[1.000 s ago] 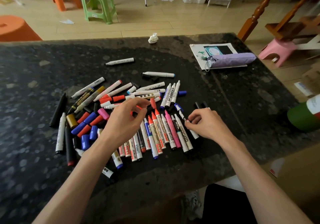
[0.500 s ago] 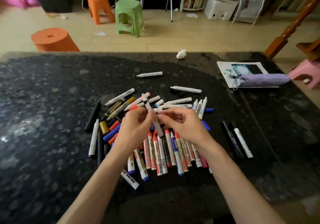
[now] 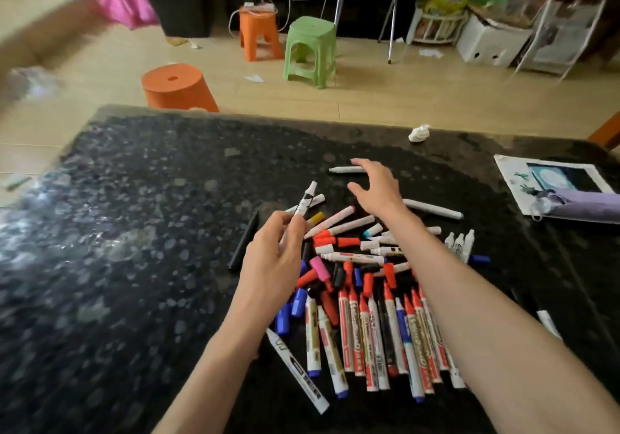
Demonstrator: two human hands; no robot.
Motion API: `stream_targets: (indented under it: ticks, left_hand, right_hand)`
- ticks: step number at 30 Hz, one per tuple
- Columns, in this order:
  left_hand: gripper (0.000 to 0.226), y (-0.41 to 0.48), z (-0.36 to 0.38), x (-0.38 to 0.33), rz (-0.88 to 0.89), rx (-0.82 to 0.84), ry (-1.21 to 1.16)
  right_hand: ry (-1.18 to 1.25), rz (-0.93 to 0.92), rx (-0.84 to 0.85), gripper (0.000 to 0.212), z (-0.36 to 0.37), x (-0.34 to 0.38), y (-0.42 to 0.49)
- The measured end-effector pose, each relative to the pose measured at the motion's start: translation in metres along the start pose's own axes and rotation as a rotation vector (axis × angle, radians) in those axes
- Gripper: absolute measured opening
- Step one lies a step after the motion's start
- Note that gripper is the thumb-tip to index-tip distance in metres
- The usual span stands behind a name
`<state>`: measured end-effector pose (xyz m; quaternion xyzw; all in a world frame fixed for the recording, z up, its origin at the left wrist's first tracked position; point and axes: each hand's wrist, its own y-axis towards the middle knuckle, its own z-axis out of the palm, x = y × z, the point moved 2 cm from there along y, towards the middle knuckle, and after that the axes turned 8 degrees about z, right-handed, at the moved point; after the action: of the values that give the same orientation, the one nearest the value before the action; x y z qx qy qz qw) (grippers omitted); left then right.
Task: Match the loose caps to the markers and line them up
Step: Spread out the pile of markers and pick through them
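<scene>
A heap of markers (image 3: pixel 369 255) and loose red, blue, black and pink caps (image 3: pixel 317 267) lies on the dark stone table (image 3: pixel 134 266). Nearer me, several markers (image 3: pixel 385 336) lie side by side in a row. My left hand (image 3: pixel 273 266) grips a white marker (image 3: pixel 303 203) with black print, its tip pointing up and away. My right hand (image 3: pixel 375 187) hovers with spread fingers beyond the heap, just above a lone white marker (image 3: pixel 345 169). Another white marker (image 3: pixel 432 208) lies to the right of that hand.
A crumpled white paper ball (image 3: pixel 419 133) sits near the far edge. A printed sheet (image 3: pixel 553 178) and a purple pouch (image 3: pixel 590 207) lie at the right. A black marker (image 3: pixel 243 242) lies left of the heap. Orange stools (image 3: pixel 177 88) and a green stool (image 3: pixel 310 51) stand on the floor beyond.
The hands have parted: my right hand has let go and reached forward over the far white marker, while my left hand keeps the marker raised. The camera has swung left and up.
</scene>
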<state>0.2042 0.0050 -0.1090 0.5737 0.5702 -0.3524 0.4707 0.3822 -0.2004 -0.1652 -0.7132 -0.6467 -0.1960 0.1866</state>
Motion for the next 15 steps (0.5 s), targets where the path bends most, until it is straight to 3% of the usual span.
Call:
stream_targets:
  ticks: [4,7,9,15]
  left_hand:
    - [0.026,0.003,-0.001,0.004,-0.018,0.002,0.004]
    - [0.026,0.004,-0.002,0.005,-0.026,-0.006,-0.001]
    - [0.025,0.004,-0.002,0.006,-0.028,-0.008,0.0]
    - [0.025,0.005,-0.004,0.009,-0.032,0.0,0.001]
  right_hand:
    - [-0.2,-0.014,0.066,0.05,0.015,0.006,0.031]
    - [-0.286,-0.021,-0.018,0.029,0.016,0.007,0.038]
    - [-0.27,-0.056,-0.049,0.019,0.015,0.011,0.031]
    - [-0.07,-0.03,-0.118,0.018,-0.027,0.005,-0.029]
